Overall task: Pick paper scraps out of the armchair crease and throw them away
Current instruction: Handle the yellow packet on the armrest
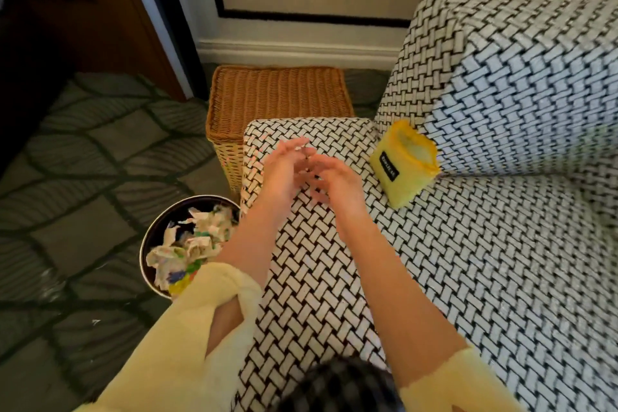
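Two bare forearms enter from the bottom of the frame in pale yellow sleeves (187, 328) and meet over the armrest (301, 294) of the woven black-and-white armchair (501, 278). Lower left, on the patterned carpet (67, 160) just beside the armrest, stands a round dark bin (143, 251) already holding crumpled paper scraps (182, 254).

Above centre, the left hand (284, 167) shows loosely extended fingers with nothing plainly gripped. The right hand (334, 184) is close beside it, and motion blur hides whether its fingers pinch a scrap. No loose paper can be made out in the crease between armrest and seat (414, 271).

Judged step: shedding or transferring the last fragments. To do it well, the hands should travel left until they are directly over the bin opening before releasing, since anything let go at the present position would land on the armrest. A fingertip sweep along the full crease would then confirm it is clean.

Farther back, a yellow pouch (404, 164) leans against the backrest, and a wicker basket (277, 97) stands against the wall.
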Demonstrator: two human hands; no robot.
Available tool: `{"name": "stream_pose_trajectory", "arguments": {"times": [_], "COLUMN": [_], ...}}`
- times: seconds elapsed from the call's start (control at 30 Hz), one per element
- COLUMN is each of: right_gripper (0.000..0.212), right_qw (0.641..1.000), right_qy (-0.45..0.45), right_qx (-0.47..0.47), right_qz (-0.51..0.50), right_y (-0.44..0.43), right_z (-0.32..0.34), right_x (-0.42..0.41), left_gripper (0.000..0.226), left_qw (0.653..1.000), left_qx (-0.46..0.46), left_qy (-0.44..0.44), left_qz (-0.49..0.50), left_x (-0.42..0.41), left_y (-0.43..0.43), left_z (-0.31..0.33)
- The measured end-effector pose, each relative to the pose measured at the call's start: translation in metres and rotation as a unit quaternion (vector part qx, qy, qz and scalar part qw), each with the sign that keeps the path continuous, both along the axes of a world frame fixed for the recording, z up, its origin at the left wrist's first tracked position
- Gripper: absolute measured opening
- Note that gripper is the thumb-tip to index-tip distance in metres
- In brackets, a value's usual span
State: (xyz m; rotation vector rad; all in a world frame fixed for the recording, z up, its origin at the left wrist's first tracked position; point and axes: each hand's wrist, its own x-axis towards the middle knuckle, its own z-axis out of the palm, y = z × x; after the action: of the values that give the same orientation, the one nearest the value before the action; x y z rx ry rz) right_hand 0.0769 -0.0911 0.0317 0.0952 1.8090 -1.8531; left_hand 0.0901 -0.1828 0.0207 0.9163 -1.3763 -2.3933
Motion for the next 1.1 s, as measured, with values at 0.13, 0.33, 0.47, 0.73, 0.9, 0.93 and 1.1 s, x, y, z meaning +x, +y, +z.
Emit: {"name": "stream_pose_trajectory", "arguments": {"times": [0.13,0.33,0.47,0.73,0.9,0.93,1.1], "right_gripper": [0.03,0.044,0.049,0.019,0.012,0.008,0.02], "right_qw": [0.965,0.861,0.932,0.917,0.909,0.921,0.931], "right_qy": [0.197,0.323,0.143,0.26,0.268,0.262,0.256], "right_qx": [0.124,0.286,0.331,0.297,0.317,0.285,0.253], "right_qz": [-0.12,-0.27,-0.034,-0.055,-0.032,-0.031,-0.058], "right_y": [0.037,0.083,0.093,0.103,0.109,0.112,0.117], "right_z": [0.016,0.022,0.018,0.012,0.006,0.006,0.009], "right_x": [-0.008,-0.022,-0.033,-0.023,-0.023,-0.021,-0.018], "left_gripper": [0.029,0.031,0.028,0.028,0.023,0.023,0.019], "left_qw": [0.988,0.957,0.958,0.869,0.788,0.779,0.739], "left_qx": [-0.109,-0.229,-0.185,-0.407,-0.54,-0.564,-0.629], "left_qy": [-0.021,-0.044,-0.045,0.047,0.028,0.027,0.074], "left_qz": [-0.106,-0.171,-0.214,-0.276,-0.294,-0.272,-0.229], "left_x": [-0.018,-0.035,-0.034,-0.025,-0.02,-0.019,-0.014], "left_y": [0.045,0.077,0.087,0.089,0.099,0.1,0.111], "left_z": [0.014,0.025,0.034,0.057,0.049,0.046,0.043]}}
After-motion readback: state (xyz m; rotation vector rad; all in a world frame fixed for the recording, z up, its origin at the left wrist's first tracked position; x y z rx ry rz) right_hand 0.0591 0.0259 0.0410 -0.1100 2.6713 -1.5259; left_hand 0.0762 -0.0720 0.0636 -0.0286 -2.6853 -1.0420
